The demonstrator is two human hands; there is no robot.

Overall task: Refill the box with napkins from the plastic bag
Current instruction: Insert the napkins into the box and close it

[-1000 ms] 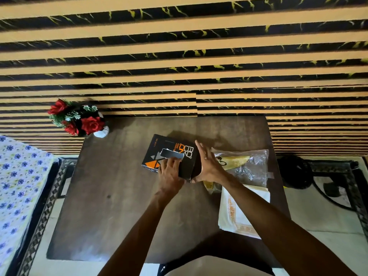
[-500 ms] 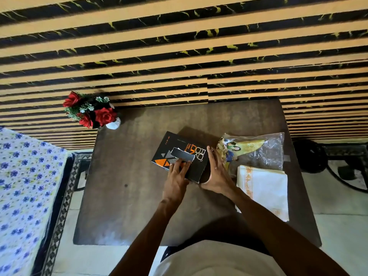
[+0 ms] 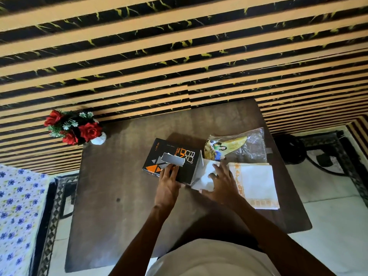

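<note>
- Your black napkin box (image 3: 171,156) lies flat, right end flap open.
- White napkins (image 3: 207,176) sit at that opening.
- The clear plastic bag (image 3: 249,144) lies just behind them.

table (image 3: 123,196) left and near of the box (image 3: 171,158): bare, open to a hand. right side crowded: plastic bag (image 3: 245,146) at the back, folded cloth (image 3: 256,184) in front of it, just beside the box's open end. flower vase (image 3: 79,128) blocks the far left corner.
</note>
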